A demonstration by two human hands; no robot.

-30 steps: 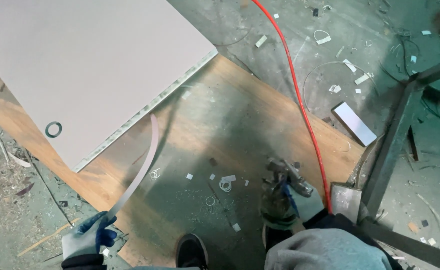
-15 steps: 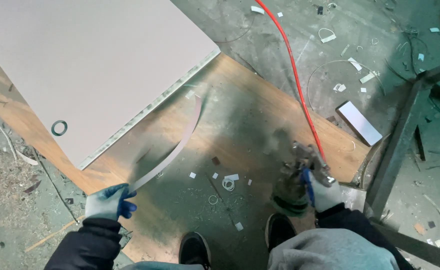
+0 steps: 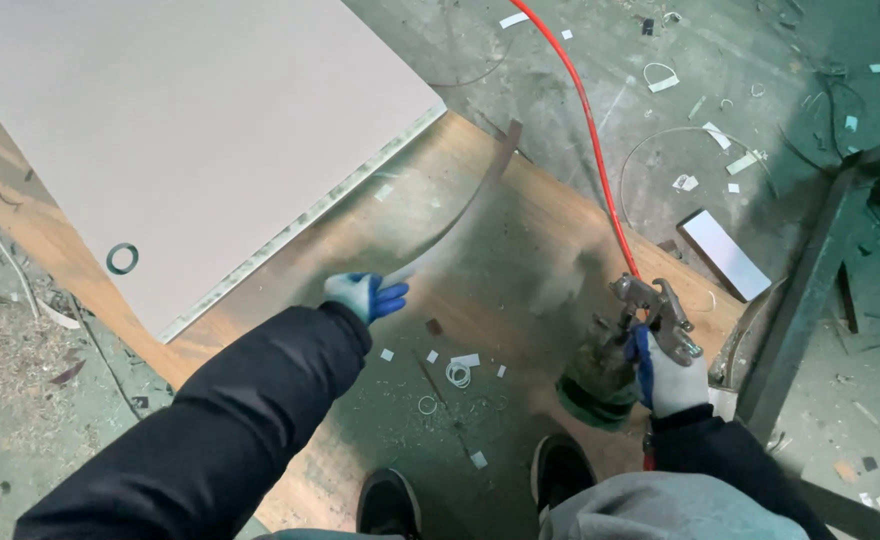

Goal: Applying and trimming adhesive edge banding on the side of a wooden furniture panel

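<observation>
Head view, the only one:

- Left hand (image 3: pixel 364 296), gloved white and blue, arm in a dark sleeve stretched forward. Fingers closed on the near end of one thin pale strip (image 3: pixel 460 215). The strip curves up and away to the right; its far end is above the edge of the plywood sheet (image 3: pixel 520 250), near the red hose (image 3: pixel 588 120). The strip is blurred, so I can't tell if its far end touches anything.
- Right hand (image 3: pixel 665 375), same kind of glove, wrapped shut around the handle of one spray gun (image 3: pixel 640 330). Metal head on top, dirty green cup below it. The gun sits low at right, just beside the right knee, nozzle facing left toward the strip.
- One red hose runs from the top of the frame down across the floor to the gun.
- One large white panel (image 3: pixel 190 130) lies on the plywood, upper left, with its corner pointing toward the strip. One small dark ring (image 3: pixel 122 257) lies on the panel near its left edge.
- The plywood has overspray staining in the middle. On it: several small white scraps plus two or three thin white loops (image 3: pixel 457 374), between the hands and nearer the feet.
- Two black shoes (image 3: pixel 560 470) at the bottom centre, standing on the plywood.
- One dark metal frame (image 3: pixel 810 290) at right, leg angled down past the gun hand.
- One white rectangular offcut (image 3: pixel 725 253) on the concrete floor, between hose and frame. More white scraps scattered over the floor at top right; too small to count reliably.
</observation>
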